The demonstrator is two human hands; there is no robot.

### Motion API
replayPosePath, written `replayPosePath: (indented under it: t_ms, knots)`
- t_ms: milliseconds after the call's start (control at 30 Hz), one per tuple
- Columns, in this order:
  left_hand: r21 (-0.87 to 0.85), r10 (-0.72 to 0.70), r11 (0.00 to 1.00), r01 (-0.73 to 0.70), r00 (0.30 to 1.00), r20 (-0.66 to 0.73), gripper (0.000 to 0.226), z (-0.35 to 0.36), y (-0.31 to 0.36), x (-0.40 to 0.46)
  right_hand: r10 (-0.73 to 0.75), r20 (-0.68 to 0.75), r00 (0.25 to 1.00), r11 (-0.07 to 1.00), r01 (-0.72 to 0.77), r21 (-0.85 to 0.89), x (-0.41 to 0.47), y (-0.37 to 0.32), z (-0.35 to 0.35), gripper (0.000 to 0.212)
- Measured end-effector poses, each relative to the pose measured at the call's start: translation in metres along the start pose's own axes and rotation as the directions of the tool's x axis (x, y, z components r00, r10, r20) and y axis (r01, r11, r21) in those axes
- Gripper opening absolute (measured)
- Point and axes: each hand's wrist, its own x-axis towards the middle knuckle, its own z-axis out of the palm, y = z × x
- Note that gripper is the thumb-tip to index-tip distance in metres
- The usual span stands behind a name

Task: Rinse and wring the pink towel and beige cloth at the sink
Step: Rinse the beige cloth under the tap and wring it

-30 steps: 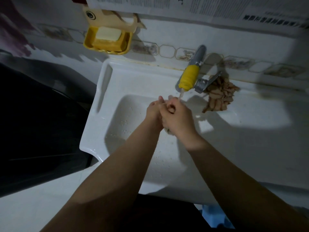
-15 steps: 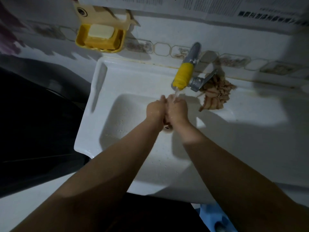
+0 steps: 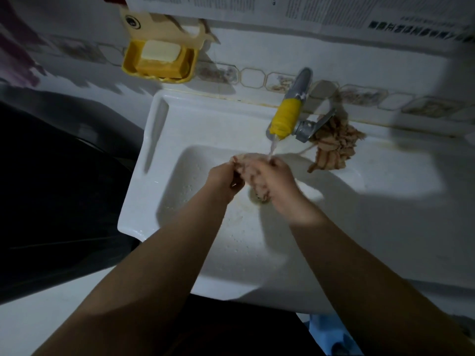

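Both bare forearms reach forward from the bottom of the view and converge over the basin of the white sink [image 3: 144, 201]. The left hand [image 3: 225, 179] has its fingers curled around the near left end of a wet, bunched cloth [image 3: 253, 173], thumb side turned inward. The right hand [image 3: 279, 179] clenches the other side of the same bundle, knuckles up, its fingers wrapped over the fabric. The cloth looks pale pinkish-beige in the dim light; whether it is the pink towel or the beige cloth cannot be told. Its long axis runs from beyond the left hand's fingertips down and toward the person, its lower end hanging just above the drain [image 3: 253, 197] below the right hand.

Droplets speckle the basin floor nearer than the hands. Just beyond the right hand a thin stream of water [image 3: 273, 147] falls onto the top of the bundle from a grey tap with a yellow spout sleeve [image 3: 285, 119].

Beyond and to the right of the right hand, a second crumpled brownish-beige cloth [image 3: 334, 147] lies on the sink's rim beside the tap's lever handle [image 3: 314, 124].

Far beyond the left hand, a yellow soap dish [image 3: 131, 64] holding a pale soap bar [image 3: 160, 50] hangs on the tiled wall [image 3: 257, 47], with printed paper [image 3: 334, 11] above.
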Motion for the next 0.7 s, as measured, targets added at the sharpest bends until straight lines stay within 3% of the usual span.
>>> replayPosePath:
  t_ms: [100,200,267,333,367,400,500,567,633,700]
  knots:
    - [0.191,0.002,0.982,-0.002,1.0,-0.001,0.021,0.02,-0.008,-0.014,-0.178,-0.184,0.967,0.947,0.117,-0.3,0.001,0.005,0.017,0.035]
    - [0.234,-0.009,0.972,-0.003,0.999,0.049,0.031,0.041,-0.02,-0.021,-0.205,-0.316,0.927,0.956,0.119,-0.269,0.022,-0.012,0.001,0.038]
    - [0.214,0.03,0.976,-0.026,0.999,-0.013,0.042,0.041,-0.015,-0.016,-0.227,-0.33,0.916,0.946,0.127,-0.298,0.024,-0.01,0.002,0.043]
    - [0.461,0.146,0.881,-0.111,0.988,-0.042,0.045,0.036,-0.006,-0.01,-0.222,-0.293,0.93,0.937,0.12,-0.329,0.019,0.001,0.015,0.044]
    - [0.468,0.138,0.877,-0.109,0.99,-0.027,0.035,0.035,-0.004,-0.01,-0.216,-0.28,0.935,0.932,0.112,-0.345,0.017,0.002,0.017,0.044]
    - [0.338,0.114,0.935,-0.11,0.993,0.007,0.024,0.035,-0.005,-0.008,-0.21,-0.28,0.937,0.927,0.1,-0.36,0.02,0.0,0.014,0.044]
    - [0.155,-0.028,0.988,0.023,0.999,0.025,0.035,0.043,-0.019,-0.021,-0.199,-0.338,0.92,0.942,0.085,-0.324,0.031,-0.017,-0.004,0.036]
    - [0.241,0.027,0.97,-0.021,0.999,-0.021,0.027,0.045,-0.012,-0.022,-0.224,-0.345,0.911,0.945,0.115,-0.307,0.029,-0.011,0.002,0.035]
    - [0.253,0.043,0.967,-0.028,0.998,-0.056,0.032,0.04,0.002,-0.016,-0.188,-0.331,0.925,0.959,0.101,-0.265,0.022,0.002,0.017,0.038]
    - [0.273,0.008,0.962,-0.011,1.0,0.01,0.038,0.035,0.002,-0.018,-0.164,-0.309,0.937,0.957,0.075,-0.281,0.022,0.007,0.012,0.043]
